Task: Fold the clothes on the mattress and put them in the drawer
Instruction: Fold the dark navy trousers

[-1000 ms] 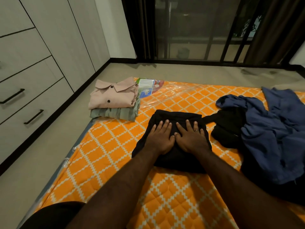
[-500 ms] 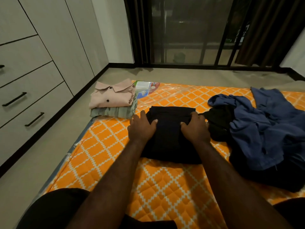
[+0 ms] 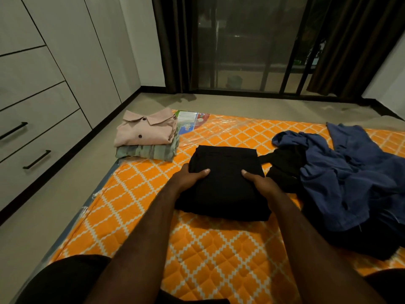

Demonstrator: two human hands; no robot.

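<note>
On the mattress, both hands grip the folded black garment

The printed label on the mattress is too small to read.

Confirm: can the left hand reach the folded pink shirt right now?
Probably, but not freely: the left hand has its grip on the folded black garment. The pink shirt lies ahead-left across bare mattress, nothing between.

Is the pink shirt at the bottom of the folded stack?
No, the pink shirt lies on top of the green striped garment.
</note>
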